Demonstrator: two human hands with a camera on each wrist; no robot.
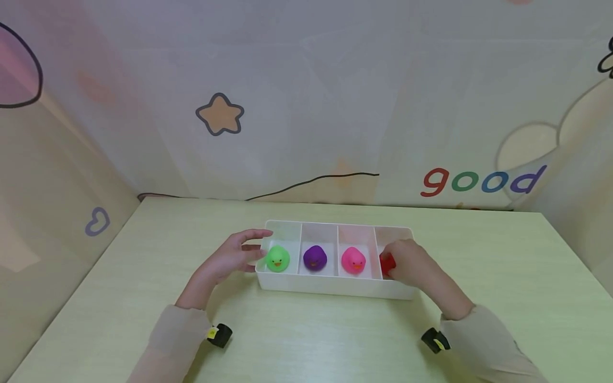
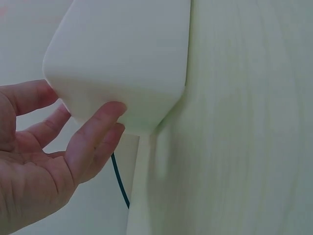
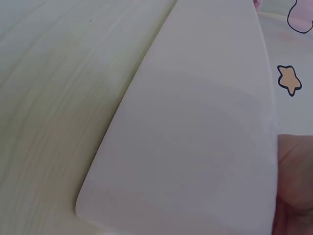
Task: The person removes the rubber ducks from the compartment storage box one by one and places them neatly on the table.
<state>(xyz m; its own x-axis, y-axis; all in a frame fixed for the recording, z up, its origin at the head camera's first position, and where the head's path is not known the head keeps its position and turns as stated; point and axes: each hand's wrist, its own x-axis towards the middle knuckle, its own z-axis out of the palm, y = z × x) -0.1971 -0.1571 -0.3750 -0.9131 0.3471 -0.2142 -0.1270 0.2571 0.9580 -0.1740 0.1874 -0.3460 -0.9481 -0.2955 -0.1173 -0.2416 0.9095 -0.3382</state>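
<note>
A white four-compartment tray (image 1: 330,284) lies on the pale table. From left to right its compartments hold a green duck (image 1: 278,259), a purple duck (image 1: 314,257) and a pink duck (image 1: 353,260). In the rightmost compartment my right hand (image 1: 401,261) curls round a red toy (image 1: 387,262), which is mostly hidden. My left hand (image 1: 241,254) is spread against the tray's left end. In the left wrist view the fingers (image 2: 95,132) touch the tray's corner (image 2: 122,49). The right wrist view shows the tray's wall (image 3: 195,147) and an edge of my right hand (image 3: 296,186).
The pale wooden table (image 1: 479,298) extends on all sides of the tray. Decorated wall panels (image 1: 306,106) enclose it at the back and both sides. A black band sits on each wrist (image 1: 219,335).
</note>
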